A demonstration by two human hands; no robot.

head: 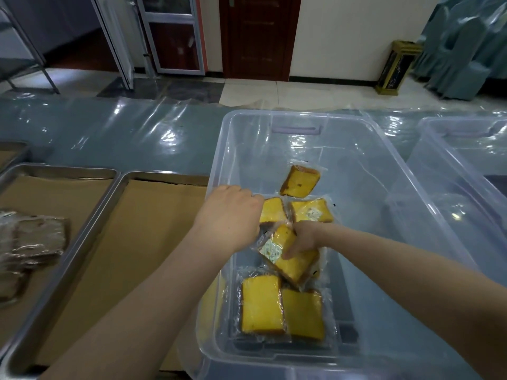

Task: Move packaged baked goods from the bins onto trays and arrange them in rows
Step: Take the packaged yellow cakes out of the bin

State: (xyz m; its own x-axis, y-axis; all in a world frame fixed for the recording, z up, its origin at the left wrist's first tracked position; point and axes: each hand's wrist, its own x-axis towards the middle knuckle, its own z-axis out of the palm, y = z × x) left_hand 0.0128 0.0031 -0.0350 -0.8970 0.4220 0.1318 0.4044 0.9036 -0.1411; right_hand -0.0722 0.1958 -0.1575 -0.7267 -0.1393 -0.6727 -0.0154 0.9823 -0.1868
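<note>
Held cake (pixel 288 260): a wrapped yellow slice with a white label near its left end. It sat aslant in the middle of the bin, low centre of the frame, and overlapped the slices beneath it.
Right hand (pixel 303 239): it reached in from the right edge of the frame. Its fingers and thumb were curled round the held cake's upper end, clamped on it.
Left hand (pixel 230 215): it came in from the lower left, back upward, over the bin's left rim and just beside the held cake. Its fingers bent down out of sight, so whether they held anything could not be told.
Cakes (pixel 260 305): five more wrapped yellow slices lay on the bin floor. One was alone toward the far end, two were side by side just above the hands, and two were side by side below the held cake.
Bin (pixel 274 114): clear plastic, right of centre, with a pale purple handle on its far wall.
Tray (pixel 164 175): metal, lined with brown paper, just left of the bin.
Left tray (pixel 55 169): also metal and paper-lined, beside the first tray.
Dark packs (pixel 41 239): wrapped and piled on the left tray at the left edge of the frame.
Second bin (pixel 466 124): clear, at the right edge.
Table (pixel 123 133): covered with a glossy clear sheet.
Door (pixel 255 37): dark wood, top centre.
Gold stand (pixel 395 67): on the floor, upper right.
</note>
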